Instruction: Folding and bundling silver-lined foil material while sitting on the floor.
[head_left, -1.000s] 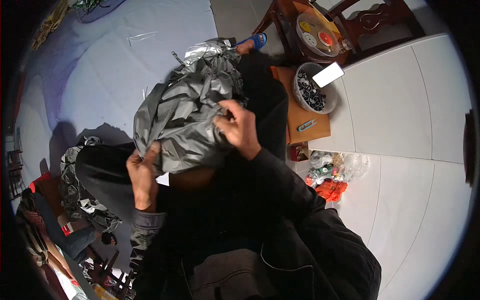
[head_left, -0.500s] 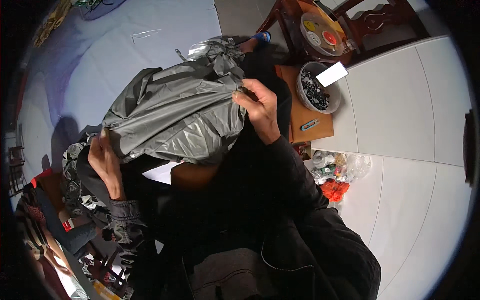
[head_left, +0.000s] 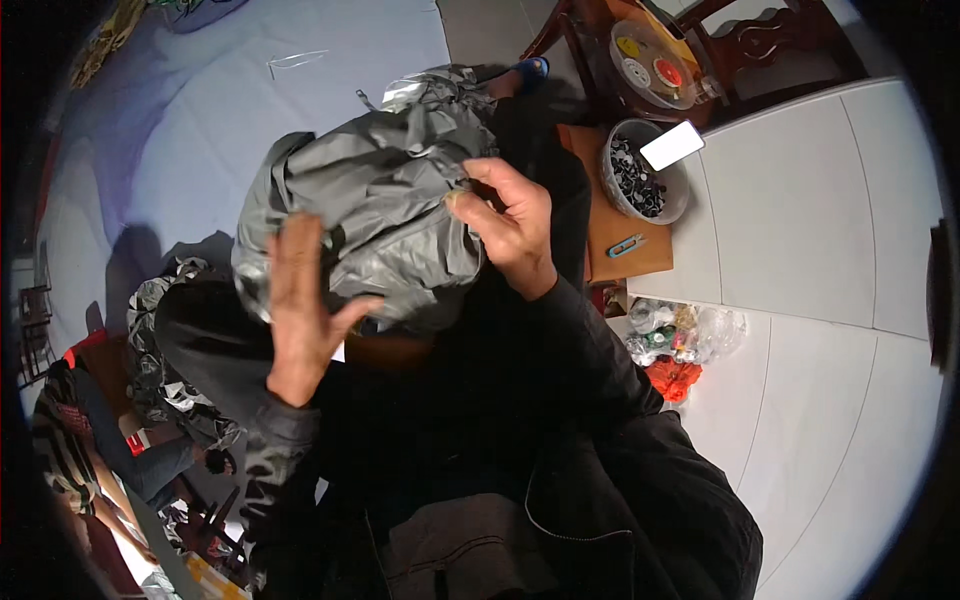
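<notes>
A thin, shiny silver-grey cloth (head_left: 360, 190) lies bunched across my lap, with a cord-like loop standing out from its far edge. My right hand (head_left: 518, 225) pinches its right side between thumb and fingers. Lower on the left, my left hand (head_left: 303, 325) is over the cloth with its fingers stretched out and its thumb apart. That hand is slightly blurred, and whether it touches the cloth I cannot tell.
Right of me, a brown board (head_left: 625, 258) carries blue thread snips (head_left: 627, 246) and a clear bowl (head_left: 677, 200) of small dark pieces, with a white phone-like slab (head_left: 672, 146) on its rim. Beyond stands a wooden chair (head_left: 770, 45). More silver cloth (head_left: 150, 345) lies at left.
My left hand has let go of the cloth's left end and moved right with fingers spread. The cloth, stretched out before, is now bunched up. My right hand still pinches it.
</notes>
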